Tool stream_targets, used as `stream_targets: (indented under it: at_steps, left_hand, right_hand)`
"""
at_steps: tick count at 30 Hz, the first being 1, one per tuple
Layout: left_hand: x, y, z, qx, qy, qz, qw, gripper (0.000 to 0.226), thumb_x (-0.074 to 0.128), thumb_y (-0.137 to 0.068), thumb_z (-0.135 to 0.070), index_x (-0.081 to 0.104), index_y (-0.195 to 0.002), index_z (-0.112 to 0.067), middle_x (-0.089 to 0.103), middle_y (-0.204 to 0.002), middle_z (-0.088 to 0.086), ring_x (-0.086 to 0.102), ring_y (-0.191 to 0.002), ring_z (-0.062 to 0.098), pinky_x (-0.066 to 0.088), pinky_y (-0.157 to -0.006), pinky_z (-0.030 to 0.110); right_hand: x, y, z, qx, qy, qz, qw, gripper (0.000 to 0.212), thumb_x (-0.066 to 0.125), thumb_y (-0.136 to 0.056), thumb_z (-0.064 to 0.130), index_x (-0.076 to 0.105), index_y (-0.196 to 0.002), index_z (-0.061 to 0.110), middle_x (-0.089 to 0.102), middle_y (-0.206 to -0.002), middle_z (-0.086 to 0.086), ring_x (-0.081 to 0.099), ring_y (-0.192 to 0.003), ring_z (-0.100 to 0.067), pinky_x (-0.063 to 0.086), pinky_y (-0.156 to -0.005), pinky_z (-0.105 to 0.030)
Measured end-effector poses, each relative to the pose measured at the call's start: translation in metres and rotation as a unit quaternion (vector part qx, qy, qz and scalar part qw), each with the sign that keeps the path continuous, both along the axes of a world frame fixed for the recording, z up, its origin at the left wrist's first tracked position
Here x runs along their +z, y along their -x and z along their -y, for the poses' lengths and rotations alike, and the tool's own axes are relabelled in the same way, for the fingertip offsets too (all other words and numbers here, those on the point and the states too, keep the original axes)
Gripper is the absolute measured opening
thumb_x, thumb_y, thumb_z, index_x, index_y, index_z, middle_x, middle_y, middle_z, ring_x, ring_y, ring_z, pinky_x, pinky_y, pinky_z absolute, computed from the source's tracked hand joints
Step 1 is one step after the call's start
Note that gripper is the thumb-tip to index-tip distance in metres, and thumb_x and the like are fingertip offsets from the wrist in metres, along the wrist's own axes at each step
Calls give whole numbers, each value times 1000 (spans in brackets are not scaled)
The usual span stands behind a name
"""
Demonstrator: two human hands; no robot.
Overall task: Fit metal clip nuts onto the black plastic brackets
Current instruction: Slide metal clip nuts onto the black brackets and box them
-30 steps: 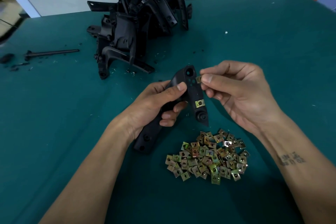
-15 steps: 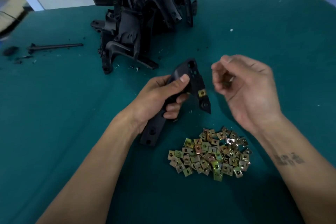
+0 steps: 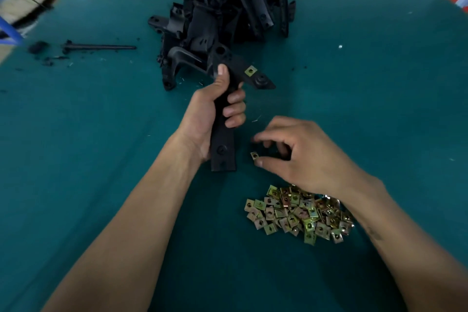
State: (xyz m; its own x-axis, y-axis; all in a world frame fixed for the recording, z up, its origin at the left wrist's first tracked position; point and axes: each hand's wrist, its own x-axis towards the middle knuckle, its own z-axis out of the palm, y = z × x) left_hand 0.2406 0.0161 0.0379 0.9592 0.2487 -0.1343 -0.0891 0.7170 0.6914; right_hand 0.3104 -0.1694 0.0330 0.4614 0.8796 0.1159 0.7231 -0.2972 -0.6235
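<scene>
A heap of black brackets lay at the far side of the green table, with a black rod to its left and the pile of clip nuts near. The left hand gripped a bracket, long axis pointing away, now raised toward the heap. The right hand had dropped beside it, pinching one clip nut

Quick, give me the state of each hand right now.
Left hand: closed around the black bracket.
Right hand: pinching one clip nut at its fingertips.
</scene>
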Motion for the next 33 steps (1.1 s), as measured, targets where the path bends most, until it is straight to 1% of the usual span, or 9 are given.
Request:
stream_targets:
  at_steps: [3,8,13,17,19,21,23,25,33]
  left_hand:
    - [0,1,5,-19,-34,-11,999,35,45,-105,-43,45,-87,-13,37,-68,-5,30,-48,5,30,-40,17]
    - [-1,1,7,-40,-62,-18,997,32,49,-104,-42,45,-89,-14,37,-69,-3,30,-49,6,31,-41,17]
    - [-4,0,4,-53,-80,-15,995,28,52,-103,-42,38,-93,-19,37,-70,-3,30,-49,7,32,-41,18]
    - [-7,0,4,-83,-105,-3,991,31,56,-100,-42,40,-92,-17,37,-70,-2,31,-48,8,32,-41,19]
    - [-9,1,6,-107,-121,0,987,34,59,-98,-43,41,-85,-17,38,-69,-2,32,-48,8,31,-40,20]
    - [-10,2,9,-138,-138,4,981,33,61,-98,-42,46,-87,-14,39,-68,-2,33,-47,7,31,-39,20]
    - [-11,3,12,-172,-153,16,973,35,65,-95,-42,51,-91,-11,40,-68,-1,33,-47,7,31,-39,20]
    - [-11,3,16,-190,-184,22,964,36,65,-97,-41,55,-90,-8,40,-68,0,33,-47,8,32,-40,19]
    - [-9,3,21,-167,-240,16,956,42,61,-94,-37,50,-95,3,37,-67,2,32,-45,10,31,-40,19]
  right_hand:
    - [-2,3,-4,0,11,18,1000,19,80,-86,34,76,-104,27,57,-93,18,51,-72,3,36,-63,-23]
    - [3,8,-5,0,14,31,999,15,78,-81,29,64,-85,31,56,-82,19,54,-70,-5,39,-55,-23]
    - [4,6,-1,-9,-41,-52,998,14,80,-80,9,71,-78,20,66,-71,11,61,-60,-9,44,-52,-15]
    - [10,-9,8,-76,-54,-182,979,17,76,-78,-1,70,-75,15,69,-67,3,59,-57,-8,48,-54,-23]
    - [16,-19,13,-119,-123,-263,950,20,69,-77,-12,67,-76,8,67,-64,1,56,-57,-10,45,-53,-21]
    - [24,-23,18,-134,-229,-366,892,23,65,-78,-20,67,-82,2,67,-66,-5,58,-58,-14,47,-52,-20]
    - [31,-22,19,-115,-307,-456,828,17,70,-77,-10,70,-91,1,68,-73,-8,62,-62,-16,51,-56,-19]
    - [36,-16,17,-107,-342,-504,786,21,72,-74,-2,73,-95,2,70,-79,-9,66,-66,-16,55,-62,-18]
    - [38,-5,10,-167,-379,-569,711,14,70,-77,4,68,-91,5,71,-84,-8,66,-71,-12,55,-69,-18]
